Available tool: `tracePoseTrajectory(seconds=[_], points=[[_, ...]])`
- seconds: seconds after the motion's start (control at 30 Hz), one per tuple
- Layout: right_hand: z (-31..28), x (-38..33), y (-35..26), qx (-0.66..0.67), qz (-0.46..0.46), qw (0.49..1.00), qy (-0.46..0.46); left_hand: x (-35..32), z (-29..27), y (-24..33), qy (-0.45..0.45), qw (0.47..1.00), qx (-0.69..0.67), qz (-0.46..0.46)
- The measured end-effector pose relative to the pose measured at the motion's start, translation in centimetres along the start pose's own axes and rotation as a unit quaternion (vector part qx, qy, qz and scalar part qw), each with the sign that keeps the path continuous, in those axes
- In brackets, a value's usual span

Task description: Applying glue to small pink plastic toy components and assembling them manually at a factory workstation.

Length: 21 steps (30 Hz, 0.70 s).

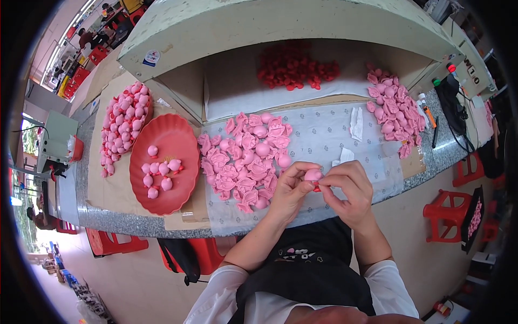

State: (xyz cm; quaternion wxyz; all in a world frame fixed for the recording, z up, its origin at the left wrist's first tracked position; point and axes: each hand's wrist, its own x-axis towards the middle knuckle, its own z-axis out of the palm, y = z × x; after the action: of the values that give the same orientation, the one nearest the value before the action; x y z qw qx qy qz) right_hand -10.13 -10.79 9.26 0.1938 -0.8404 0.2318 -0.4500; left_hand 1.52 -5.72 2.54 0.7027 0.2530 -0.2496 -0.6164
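Both my hands meet over the near edge of the table. My left hand (290, 191) is closed, its thumb and fingers pinching a small pink ball-shaped piece (313, 175). A bit of red shows under the ball, and my right hand (349, 194) pinches at that red part with thumb and fingertips; its exact shape is mostly hidden. Just left of my hands lies a broad heap of pink soft pieces (248, 156), some rounded and some with ruffled edges. Further left, a red scalloped bowl (186, 146) holds several pink balls with red parts.
Pink-and-red balls (125, 121) are piled at the far left. Small red pieces (294, 67) lie inside the pale green cabinet (280, 21). Another pink heap (396, 110) sits at the right, beside an orange-and-black marker (430, 116). White paper scraps (356, 124) lie on the printed sheet (318, 127).
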Motion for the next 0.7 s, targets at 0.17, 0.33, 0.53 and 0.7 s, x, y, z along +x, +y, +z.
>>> tracePoseTrajectory(seconds=[0.17, 0.33, 0.53, 0.7], points=[[0.4, -0.2, -0.1, -0.011, 0.003, 1.0, 0.012, 0.0, 0.0, 0.0, -0.008, 1.0, 0.008, -0.004], [-0.2, -0.3, 0.9, -0.022, 0.018, 1.0, 0.002, 0.1, 0.0, 0.0, 0.001, 0.999, -0.022, -0.025], [0.3, 0.1, -0.4, -0.013, 0.032, 0.999, 0.025, 0.1, 0.0, 0.0, 0.006, 0.998, -0.044, -0.034], [-0.3, 0.0, 0.8, -0.057, 0.049, 0.997, 0.034, -0.1, -0.2, 0.4, -0.016, 0.997, -0.064, -0.04]])
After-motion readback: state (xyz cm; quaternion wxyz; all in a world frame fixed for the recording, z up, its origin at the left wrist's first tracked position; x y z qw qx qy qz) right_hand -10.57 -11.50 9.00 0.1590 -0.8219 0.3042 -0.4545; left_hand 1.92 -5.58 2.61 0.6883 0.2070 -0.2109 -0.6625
